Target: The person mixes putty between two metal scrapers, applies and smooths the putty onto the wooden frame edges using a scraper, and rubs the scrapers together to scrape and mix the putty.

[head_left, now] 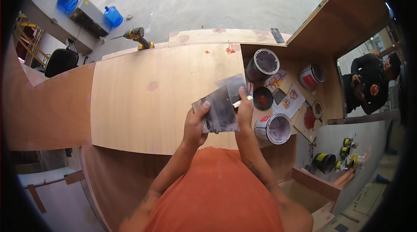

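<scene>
My left hand (194,124) is closed around the edge of a dark, smeared flat plate (220,114), its thumb lying on top. In my right hand (245,112) is a wide-bladed putty knife (233,85), a pale edge showing by the fingers. Its grey blade overlaps the plate's far right corner; whether the two touch I cannot tell. Both are above a light wooden panel (130,97). Just right of my right hand stand an open can of greyish filler (278,128) and a dark round lid (263,98) with red residue.
Another open can (263,64) and a red-labelled can (312,75) stand in the wooden recess, beside printed sheets (291,101). A cordless drill (138,37) rests at the panel's far edge. Beyond an upright wooden board (339,14), a person in dark clothing (369,82) is at the right.
</scene>
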### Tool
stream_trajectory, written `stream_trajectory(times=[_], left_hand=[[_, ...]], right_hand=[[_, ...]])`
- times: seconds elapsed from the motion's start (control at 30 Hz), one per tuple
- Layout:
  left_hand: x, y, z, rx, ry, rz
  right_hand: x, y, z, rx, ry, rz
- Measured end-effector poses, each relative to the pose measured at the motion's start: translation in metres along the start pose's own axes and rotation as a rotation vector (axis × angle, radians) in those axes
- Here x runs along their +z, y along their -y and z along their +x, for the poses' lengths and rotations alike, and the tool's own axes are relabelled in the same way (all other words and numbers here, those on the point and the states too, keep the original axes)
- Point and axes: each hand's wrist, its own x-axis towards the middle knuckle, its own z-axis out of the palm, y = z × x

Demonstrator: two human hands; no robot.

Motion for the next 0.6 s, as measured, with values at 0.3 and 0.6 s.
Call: stream_trajectory(times=[0.3, 0.6], left_hand=[[0.002, -0.013, -0.002, -0.002, -0.009, -0.113], [-0.007, -0.004, 0.003, -0.528, 0.530, -0.671]], right_hand=[[-0.020, 0.017, -0.029, -0.682, 0.751, -1.178], [-0.031, 0.040, -0.002, 0.179, 0.332, 0.235]])
